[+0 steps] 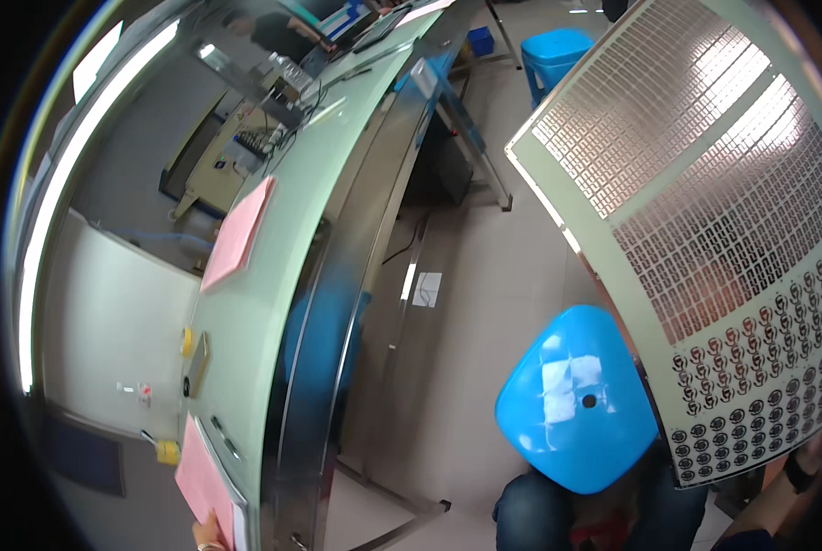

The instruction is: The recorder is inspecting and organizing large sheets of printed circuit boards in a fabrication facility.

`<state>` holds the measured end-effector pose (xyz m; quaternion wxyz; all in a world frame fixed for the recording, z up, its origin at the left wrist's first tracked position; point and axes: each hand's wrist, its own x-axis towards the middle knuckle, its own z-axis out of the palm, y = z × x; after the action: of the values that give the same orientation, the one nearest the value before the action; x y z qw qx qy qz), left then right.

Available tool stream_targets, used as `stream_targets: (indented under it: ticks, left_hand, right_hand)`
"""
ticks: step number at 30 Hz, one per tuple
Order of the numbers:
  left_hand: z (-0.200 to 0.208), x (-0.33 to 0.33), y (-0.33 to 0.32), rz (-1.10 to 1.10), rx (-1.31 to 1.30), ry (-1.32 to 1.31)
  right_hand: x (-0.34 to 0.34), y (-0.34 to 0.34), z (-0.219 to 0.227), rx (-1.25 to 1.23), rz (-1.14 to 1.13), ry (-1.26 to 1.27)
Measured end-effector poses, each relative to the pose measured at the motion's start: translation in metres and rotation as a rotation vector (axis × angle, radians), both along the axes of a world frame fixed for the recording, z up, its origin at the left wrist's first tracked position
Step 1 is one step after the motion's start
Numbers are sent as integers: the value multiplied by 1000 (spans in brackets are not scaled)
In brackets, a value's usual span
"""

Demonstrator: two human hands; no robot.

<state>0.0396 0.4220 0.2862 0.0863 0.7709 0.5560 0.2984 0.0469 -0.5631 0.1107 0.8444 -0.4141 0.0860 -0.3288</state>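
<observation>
While the long pale-green workbench [273, 303] curves through the left half of the view, a large perforated metal sheet [704, 230] fills the upper right, tilted and held up off the floor, its lower corner patterned with small round cut-outs. Its lower right edge runs down to the right hand [801, 468], of which only a dark-strapped wrist and part of the forearm show at the frame's rim; whether those fingers grip the sheet cannot be told. Below the sheet stands a blue plastic stool [576, 413], its seat partly under the sheet's edge, and a second blue stool [553, 50] stands farther off by the bench. A pink paper [238, 234] lies mid-bench. At the bottom edge, the left hand [209, 535] has its fingertips closed on another pink sheet [200, 477] near a yellow tape roll [167, 451].
</observation>
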Motion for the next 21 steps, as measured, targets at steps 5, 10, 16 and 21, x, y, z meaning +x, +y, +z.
stream_targets:
  ticks: [5, 10, 16, 21]
  left_hand:
    - [-12, 50, -31, 7, 137, -26]
    - [0, 146, -73, -261, 276, -198]
    - [-10, 297, -189, -745, 433, -165]
    - [-16, 320, -321, -1236, 224, 55]
  right_hand:
    - [3, 2, 39, -40, -70, 29]
    - [28, 38, 83, 2, -420, 134]
    - [45, 74, 198, -141, -692, 277]
    - [-56, 56, 257, -412, -882, 778]
